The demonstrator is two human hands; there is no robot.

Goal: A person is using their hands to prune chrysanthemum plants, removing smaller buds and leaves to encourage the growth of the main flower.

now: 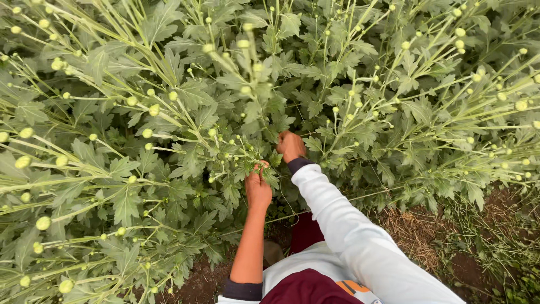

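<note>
At the far left of my view, long pale stems [84, 146] lean across the leaves, each one ending in a small round green bud [147, 133]. They run mostly from left to right, slanting a little upward.

My left hand [258, 188] is raised into the plants with the sleeve pushed back to the elbow. Its fingers [262, 166] are together, pinched on a small leafy sprig [247, 163] at the top of the hand. This sprig carries tiny buds and stands just above and a little to the left of my fingertips; its stem seems to rise almost upright, away from me, but the leaves hide its lower part.

My right hand [291, 146] is a bit higher and further in, just beside the left one, in a white sleeve [337, 219] with a dark cuff. It is curled shut like a fist; what it grips I cannot tell, the leaves [360, 135] cover it. My left hand is the nearer one to the sprig.

At the right, bare brown soil [416, 231] with dry grass shows below the plants.
</note>
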